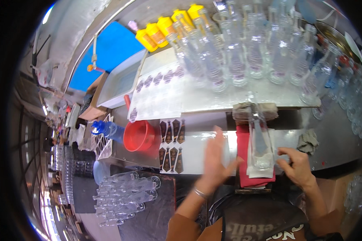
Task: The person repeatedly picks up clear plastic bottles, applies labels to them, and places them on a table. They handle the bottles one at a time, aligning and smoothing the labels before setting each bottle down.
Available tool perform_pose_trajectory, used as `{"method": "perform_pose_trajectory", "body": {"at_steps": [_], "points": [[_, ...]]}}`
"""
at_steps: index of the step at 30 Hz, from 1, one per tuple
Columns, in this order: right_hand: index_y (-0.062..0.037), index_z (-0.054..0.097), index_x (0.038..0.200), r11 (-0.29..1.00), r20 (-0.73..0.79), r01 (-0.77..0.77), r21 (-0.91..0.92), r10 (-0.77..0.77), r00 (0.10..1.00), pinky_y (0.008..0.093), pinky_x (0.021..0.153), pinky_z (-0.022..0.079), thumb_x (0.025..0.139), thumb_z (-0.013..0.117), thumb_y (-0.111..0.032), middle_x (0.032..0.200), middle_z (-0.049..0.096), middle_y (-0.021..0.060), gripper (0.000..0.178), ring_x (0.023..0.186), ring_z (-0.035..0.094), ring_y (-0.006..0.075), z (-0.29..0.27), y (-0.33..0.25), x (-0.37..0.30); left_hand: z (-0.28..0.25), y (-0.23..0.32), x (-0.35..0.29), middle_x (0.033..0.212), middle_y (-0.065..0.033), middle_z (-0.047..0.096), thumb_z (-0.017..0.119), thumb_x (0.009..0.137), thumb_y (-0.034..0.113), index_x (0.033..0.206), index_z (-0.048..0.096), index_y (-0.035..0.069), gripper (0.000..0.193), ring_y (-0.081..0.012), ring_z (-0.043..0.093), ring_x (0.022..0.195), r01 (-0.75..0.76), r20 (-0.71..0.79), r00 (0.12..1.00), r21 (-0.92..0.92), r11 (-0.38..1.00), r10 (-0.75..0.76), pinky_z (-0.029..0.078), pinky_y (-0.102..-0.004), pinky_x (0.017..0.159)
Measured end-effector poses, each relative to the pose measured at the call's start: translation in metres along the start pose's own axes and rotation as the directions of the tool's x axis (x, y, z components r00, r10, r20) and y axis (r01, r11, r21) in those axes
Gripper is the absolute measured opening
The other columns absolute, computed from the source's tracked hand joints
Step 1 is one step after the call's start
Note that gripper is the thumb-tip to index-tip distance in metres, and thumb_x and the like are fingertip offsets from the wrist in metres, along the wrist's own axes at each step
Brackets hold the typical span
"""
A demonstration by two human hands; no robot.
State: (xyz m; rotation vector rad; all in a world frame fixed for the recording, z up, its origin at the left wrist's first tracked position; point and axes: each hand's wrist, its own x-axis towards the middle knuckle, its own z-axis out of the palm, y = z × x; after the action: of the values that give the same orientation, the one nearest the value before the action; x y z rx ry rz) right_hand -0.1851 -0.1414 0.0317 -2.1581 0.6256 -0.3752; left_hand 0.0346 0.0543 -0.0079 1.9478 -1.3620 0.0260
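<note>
A clear glass bottle (pixel 262 145) lies with its base toward me on a white cloth (pixel 272 140) spread over a red cloth (pixel 243 160). Its neck rests across a folded, stained towel (pixel 242 113). My left hand (pixel 216 156), a little blurred, is raised left of the bottle, fingers stretched out and holding nothing. To the bottle's right, beside its base, my right hand (pixel 296 165) has bent fingers with a gap to the thumb and nothing between them. Beyond my left hand lies a sheet of dark tie-shaped decals (pixel 173 145).
Several upright bottles (pixel 253 52) with printed bands crowd the raised white board (pixel 245 95). A red bowl (pixel 139 135), a blue-topped spray bottle (pixel 108 130) and a white tray (pixel 120 82) are leftward. Stacked bottles (pixel 126 195) lie lower left; a crumpled rag (pixel 308 142) lies right.
</note>
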Motion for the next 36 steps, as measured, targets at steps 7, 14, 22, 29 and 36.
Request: {"method": "perform_pose_trajectory", "body": {"at_steps": [7,14,22,29,36], "points": [[0.005,0.067,0.109,0.999,-0.106,-0.027,0.031,0.03,0.994,0.024,0.054,0.043,0.088,0.067,-0.008,0.081,0.072,0.0084,0.024,0.056,0.053,0.007,0.002,0.026,0.013,-0.171,-0.224,0.034,0.15,-0.0287,0.041,0.054,0.097,0.052,0.147,0.038,-0.005,0.077,-0.0464,0.032,0.143,0.695,-0.573,0.716,0.529,0.487,-0.399,0.028,-0.0609,0.113],[0.0043,0.068,0.109,0.999,-0.113,-0.026,0.026,0.029,0.993,0.024,0.054,0.042,0.088,0.067,-0.008,0.079,0.07,0.0089,0.025,0.057,0.052,0.0083,0.008,0.026,0.022,-0.176,-0.256,0.016,0.148,-0.029,0.043,0.052,0.098,0.044,0.138,0.052,-0.003,0.062,-0.0469,0.039,0.138,0.698,-0.565,0.714,0.533,0.479,-0.413,0.034,-0.0528,0.112],[0.0049,0.066,0.108,0.998,-0.047,0.049,0.037,-0.048,0.998,0.0238,0.058,0.045,0.091,0.064,-0.009,0.079,0.071,0.0086,0.022,0.06,0.057,0.0077,0.018,0.017,0.032,-0.265,-0.372,-0.066,0.106,-0.0294,0.068,0.053,0.089,0.031,0.104,0.071,-0.002,0.041,-0.0431,0.068,0.1,0.788,-0.292,0.456,0.572,0.228,-0.841,0.051,-0.0514,0.088],[0.0035,0.068,0.107,1.0,-0.097,0.023,0.016,-0.021,0.995,0.0258,0.054,0.043,0.085,0.069,-0.004,0.079,0.068,0.0089,0.023,0.056,0.053,0.0108,0.012,0.025,0.021,-0.201,-0.272,0.012,0.117,-0.0212,0.067,0.06,0.086,0.011,0.116,0.067,-0.001,0.033,-0.0367,0.064,0.11,0.45,-0.453,0.863,0.485,0.75,-0.225,0.047,-0.0461,0.098],[0.0029,0.069,0.105,0.999,-0.102,0.044,-0.004,-0.044,0.994,0.0257,0.053,0.041,0.084,0.068,-0.003,0.078,0.069,0.0076,0.022,0.055,0.05,0.0096,0.012,0.023,0.015,-0.192,-0.255,0.015,0.12,-0.0165,0.068,0.068,0.083,0.006,0.118,0.067,0.001,0.036,-0.0344,0.062,0.112,0.281,-0.378,0.926,0.657,0.7,-0.017,0.047,-0.0432,0.1]]}}
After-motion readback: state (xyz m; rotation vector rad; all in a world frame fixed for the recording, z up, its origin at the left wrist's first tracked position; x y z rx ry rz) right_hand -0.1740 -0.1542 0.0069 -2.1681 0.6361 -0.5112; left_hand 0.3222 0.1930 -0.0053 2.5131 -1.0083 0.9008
